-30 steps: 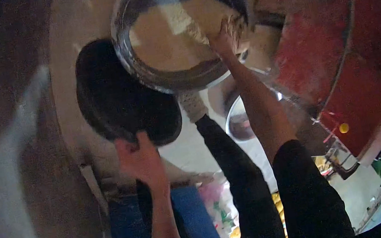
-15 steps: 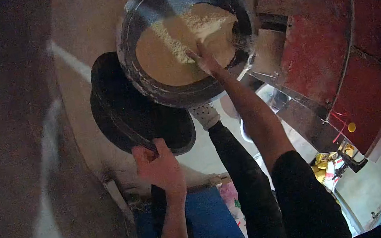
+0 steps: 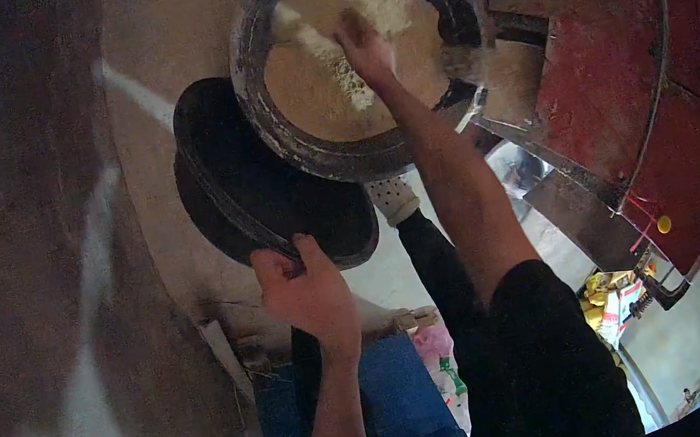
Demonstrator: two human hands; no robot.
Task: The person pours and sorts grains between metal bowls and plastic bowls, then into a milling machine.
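Note:
A large dark round basin (image 3: 317,157) holds a pale tan powder (image 3: 315,95) that looks like flour or meal. Over the powder is my right hand (image 3: 366,47), its thumb and fingers apart though slightly blurred, touching or just above the surface. My left hand (image 3: 312,294) pinches the raised bar of a dark, rounded lid-like piece (image 3: 288,182). This piece is tilted against the basin's lower left side. Below the basin rim shows a foot in a white dotted sock (image 3: 393,200).
A red wooden surface (image 3: 596,85) spans the right side, with a red string and yellow tag (image 3: 664,224) hanging from it. Blue material (image 3: 407,394) lies below my left hand. Colourful packages (image 3: 610,305) sit lower right. A brown wall or floor surface (image 3: 26,273) fills the left.
My right hand has moved up across the powder, and the lighter heap's shape has changed. My left hand still grips the bar. The whole view has shifted a little.

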